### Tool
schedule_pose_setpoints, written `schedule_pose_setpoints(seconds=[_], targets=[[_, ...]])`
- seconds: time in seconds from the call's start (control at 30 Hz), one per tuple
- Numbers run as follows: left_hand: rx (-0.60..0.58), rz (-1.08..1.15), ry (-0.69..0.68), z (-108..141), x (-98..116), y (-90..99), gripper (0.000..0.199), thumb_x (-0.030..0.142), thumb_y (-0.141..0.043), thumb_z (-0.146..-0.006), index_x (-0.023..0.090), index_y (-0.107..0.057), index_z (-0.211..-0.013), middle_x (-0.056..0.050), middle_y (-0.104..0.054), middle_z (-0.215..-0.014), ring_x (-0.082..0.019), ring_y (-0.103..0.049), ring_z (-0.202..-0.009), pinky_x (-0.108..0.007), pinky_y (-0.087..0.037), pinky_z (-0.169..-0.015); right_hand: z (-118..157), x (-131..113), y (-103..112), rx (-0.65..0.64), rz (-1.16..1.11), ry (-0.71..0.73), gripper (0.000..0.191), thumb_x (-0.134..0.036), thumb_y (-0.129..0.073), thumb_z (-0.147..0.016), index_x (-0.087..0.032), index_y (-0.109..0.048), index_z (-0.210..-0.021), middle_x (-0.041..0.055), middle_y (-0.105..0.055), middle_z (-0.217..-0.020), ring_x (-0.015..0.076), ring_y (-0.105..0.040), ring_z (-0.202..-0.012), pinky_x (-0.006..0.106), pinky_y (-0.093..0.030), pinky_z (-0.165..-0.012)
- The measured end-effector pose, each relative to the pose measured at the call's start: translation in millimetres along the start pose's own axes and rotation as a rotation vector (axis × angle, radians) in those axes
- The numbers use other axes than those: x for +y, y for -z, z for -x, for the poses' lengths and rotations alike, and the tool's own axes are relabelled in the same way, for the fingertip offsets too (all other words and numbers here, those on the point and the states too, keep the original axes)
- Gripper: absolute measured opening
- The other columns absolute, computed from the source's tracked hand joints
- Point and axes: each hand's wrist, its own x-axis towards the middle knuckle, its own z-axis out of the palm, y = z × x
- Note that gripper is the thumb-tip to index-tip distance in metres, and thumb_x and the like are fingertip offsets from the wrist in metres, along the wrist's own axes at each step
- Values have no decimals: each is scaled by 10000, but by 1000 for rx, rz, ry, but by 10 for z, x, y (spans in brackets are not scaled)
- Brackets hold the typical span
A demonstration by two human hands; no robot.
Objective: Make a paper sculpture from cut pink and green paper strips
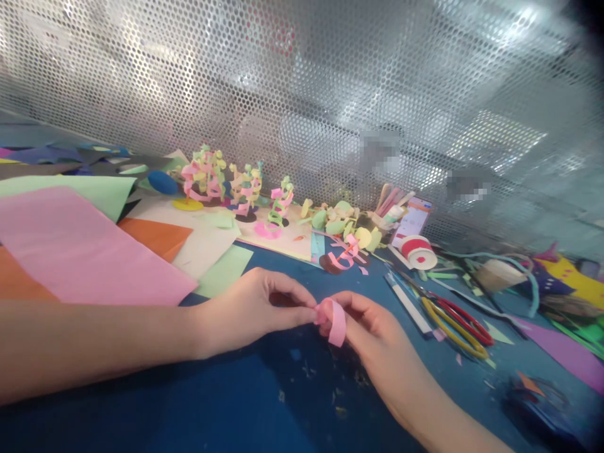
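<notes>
A small curled pink paper strip [337, 324] is held between both hands above the blue table. The thumb and index finger of my left hand [264, 308] pinch its crumpled left end. My right hand [370, 324] has its fingers closed round the other side, and the loose curl hangs in front of its fingertips. Just beyond the hands stands a pink paper spiral [348, 255] on a dark round base. Further back are several taller curled-paper pieces [207, 175] in pink, green and yellow.
Large pink [94, 245], green and orange sheets lie at the left. At the right are scissors with red and yellow handles [457, 327], a white stick [409, 304], a red-and-white spool [419, 253] and a phone [412, 220]. A perforated metal screen [311, 94] rises behind.
</notes>
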Motion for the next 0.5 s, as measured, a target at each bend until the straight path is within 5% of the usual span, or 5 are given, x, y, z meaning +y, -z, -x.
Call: schedule_pose_setpoints(seconds=[0.3,0.4,0.5], targets=[[33,-27,12,-8,-17,-6,199,371,-607,-778,211,-710,-837,17,-710,-831,-144,-622,-796,-208,-463,-721,-13,-72,13,-7,97,23,277,-410,-583,-780,-169,-602,-643,-24,-540,-592,89,-483,-572,191,-385,-544],[51,4,33,-16,-14,7,204,370,-605,-777,195,-697,-825,5,-703,-828,-149,-616,-805,-217,-456,-730,-13,-120,96,-175,183,-126,420,-470,-544,-785,-156,-541,-505,-25,-504,-468,66,-447,-394,191,-331,-417],[90,16,68,-26,-15,20,233,394,-619,-757,170,-679,-788,-8,-686,-800,-145,-600,-778,-215,-447,-703,-27,-158,208,-382,-25,-294,526,-480,-416,-842,-147,-550,-457,-12,-492,-400,48,-389,-281,183,-260,-333]])
